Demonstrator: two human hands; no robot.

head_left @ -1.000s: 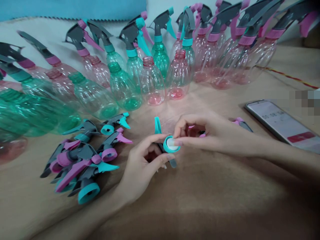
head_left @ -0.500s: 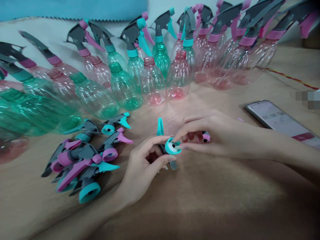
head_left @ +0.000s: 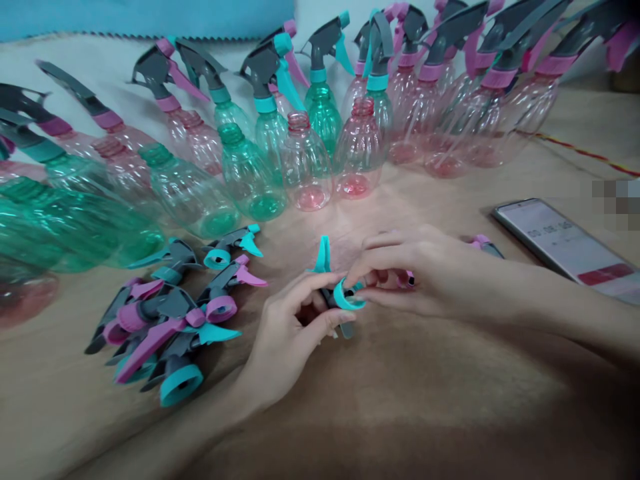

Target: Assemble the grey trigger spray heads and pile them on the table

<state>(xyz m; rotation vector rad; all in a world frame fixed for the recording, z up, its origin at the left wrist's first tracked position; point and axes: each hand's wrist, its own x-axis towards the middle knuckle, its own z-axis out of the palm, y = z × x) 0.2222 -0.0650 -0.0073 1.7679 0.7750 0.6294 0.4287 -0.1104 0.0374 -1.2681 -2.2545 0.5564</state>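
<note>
My left hand (head_left: 295, 327) is closed around a grey trigger sprayer head with a teal collar (head_left: 345, 297); its teal trigger (head_left: 324, 255) sticks up beyond the fingers. The collar's open end faces my right hand. My right hand (head_left: 405, 267) has thumb and forefinger pinched at the collar's mouth, tips partly inside it. Whatever small piece sits between those fingertips is not clear. Pink and grey sprayer parts (head_left: 484, 241) show past the right forearm, partly hidden by it. To the left lies a heap of loose sprayer heads (head_left: 173, 313) with pink and teal collars.
Several green and pink clear bottles stand along the back, some uncapped (head_left: 361, 150), others with sprayers fitted (head_left: 323, 100). More green bottles (head_left: 75, 220) lie at left. A phone (head_left: 565, 247) showing a timer rests at right, near a red and yellow cord (head_left: 580, 150).
My right fingertips have moved slightly into the teal collar, which has tilted so its white inside is less visible. More of the pink and grey sprayer parts show past my right forearm.
</note>
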